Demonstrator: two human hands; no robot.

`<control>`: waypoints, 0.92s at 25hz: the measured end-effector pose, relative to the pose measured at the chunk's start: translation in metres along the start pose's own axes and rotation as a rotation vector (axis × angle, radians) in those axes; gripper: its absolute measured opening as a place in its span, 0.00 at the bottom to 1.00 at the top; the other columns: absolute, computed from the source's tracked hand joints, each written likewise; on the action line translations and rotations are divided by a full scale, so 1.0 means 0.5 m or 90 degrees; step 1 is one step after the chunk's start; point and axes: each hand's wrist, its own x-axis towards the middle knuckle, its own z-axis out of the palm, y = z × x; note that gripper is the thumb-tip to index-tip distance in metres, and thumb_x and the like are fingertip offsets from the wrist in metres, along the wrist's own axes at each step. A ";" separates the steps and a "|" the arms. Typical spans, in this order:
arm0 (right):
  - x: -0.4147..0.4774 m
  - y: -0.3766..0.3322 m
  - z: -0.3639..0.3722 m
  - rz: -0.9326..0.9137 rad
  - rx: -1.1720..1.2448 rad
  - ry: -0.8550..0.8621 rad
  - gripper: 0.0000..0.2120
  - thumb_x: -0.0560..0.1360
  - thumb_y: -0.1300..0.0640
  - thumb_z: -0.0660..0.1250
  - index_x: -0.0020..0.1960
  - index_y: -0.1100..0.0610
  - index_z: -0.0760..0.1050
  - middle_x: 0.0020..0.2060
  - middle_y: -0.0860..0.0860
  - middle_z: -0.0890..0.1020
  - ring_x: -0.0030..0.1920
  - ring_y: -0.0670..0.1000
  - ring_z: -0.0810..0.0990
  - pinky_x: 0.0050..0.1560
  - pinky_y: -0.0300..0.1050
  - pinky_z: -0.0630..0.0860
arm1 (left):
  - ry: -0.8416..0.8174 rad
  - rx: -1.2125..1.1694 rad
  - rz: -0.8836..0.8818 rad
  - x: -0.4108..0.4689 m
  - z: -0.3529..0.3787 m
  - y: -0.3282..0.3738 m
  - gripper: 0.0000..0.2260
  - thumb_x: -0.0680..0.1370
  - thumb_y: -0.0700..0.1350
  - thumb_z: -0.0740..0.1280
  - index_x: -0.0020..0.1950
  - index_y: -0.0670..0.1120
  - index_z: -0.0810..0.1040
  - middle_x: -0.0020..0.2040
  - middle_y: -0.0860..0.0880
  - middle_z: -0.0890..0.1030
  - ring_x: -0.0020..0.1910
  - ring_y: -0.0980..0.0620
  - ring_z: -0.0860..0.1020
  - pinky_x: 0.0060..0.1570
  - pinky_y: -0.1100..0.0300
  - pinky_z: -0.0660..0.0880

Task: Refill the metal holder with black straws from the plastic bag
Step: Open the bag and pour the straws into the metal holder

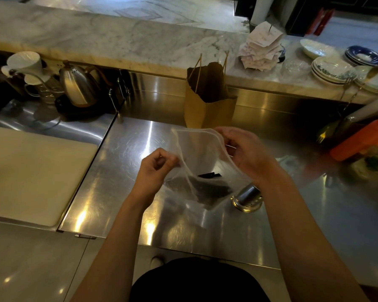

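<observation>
A clear plastic bag (202, 168) holding black straws (209, 175) is held open above a scuffed stainless steel counter (122, 184), its rim pinched by the left hand (155, 168) and gripped by the right hand (247, 151). The metal holder (247, 198) is seen on the counter just beside the bag, under the right wrist. A marble ledge (118, 40) bearing stacked plates (334, 69) is seen behind a brown paper bag (209, 105); no writing can be read.

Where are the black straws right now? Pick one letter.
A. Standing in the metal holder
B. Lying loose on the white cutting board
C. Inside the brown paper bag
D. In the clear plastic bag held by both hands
D: the black straws show through the clear plastic bag, which the left hand and right hand hold open above the steel counter, beside the metal holder.
</observation>
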 end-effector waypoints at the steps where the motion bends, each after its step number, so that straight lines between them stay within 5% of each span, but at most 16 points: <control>1: -0.003 0.005 -0.004 0.000 0.015 0.015 0.11 0.80 0.57 0.60 0.52 0.57 0.81 0.39 0.51 0.83 0.40 0.48 0.81 0.39 0.40 0.80 | 0.025 -0.031 -0.002 0.002 -0.004 -0.001 0.07 0.77 0.43 0.67 0.47 0.39 0.77 0.49 0.41 0.85 0.50 0.44 0.84 0.49 0.57 0.81; 6: -0.021 0.064 -0.041 0.018 -0.004 -0.007 0.12 0.79 0.54 0.61 0.55 0.60 0.79 0.49 0.55 0.83 0.52 0.54 0.81 0.51 0.48 0.78 | 0.095 -0.123 -0.009 0.008 -0.024 -0.008 0.08 0.77 0.48 0.67 0.44 0.44 0.77 0.47 0.44 0.85 0.48 0.48 0.83 0.46 0.61 0.77; 11: -0.033 0.113 -0.051 0.002 -0.035 -0.050 0.14 0.79 0.47 0.61 0.56 0.53 0.80 0.55 0.54 0.84 0.58 0.53 0.82 0.59 0.48 0.78 | 0.164 -0.245 -0.091 0.014 -0.033 -0.008 0.06 0.81 0.44 0.63 0.46 0.45 0.77 0.48 0.48 0.85 0.52 0.48 0.83 0.55 0.53 0.77; 18: -0.025 0.120 -0.022 -0.104 -0.276 0.060 0.06 0.74 0.60 0.70 0.50 0.52 0.80 0.46 0.51 0.85 0.49 0.46 0.84 0.54 0.46 0.81 | 0.144 -0.396 -0.242 0.018 -0.033 -0.029 0.06 0.81 0.45 0.64 0.48 0.45 0.77 0.48 0.48 0.85 0.49 0.50 0.84 0.55 0.49 0.77; 23: -0.031 0.067 0.012 -0.204 -0.312 0.077 0.03 0.75 0.58 0.70 0.46 0.51 0.81 0.39 0.45 0.84 0.44 0.45 0.83 0.50 0.42 0.80 | 0.119 -0.413 -0.355 0.015 -0.024 -0.060 0.08 0.79 0.51 0.66 0.52 0.47 0.78 0.52 0.48 0.83 0.49 0.50 0.83 0.47 0.52 0.78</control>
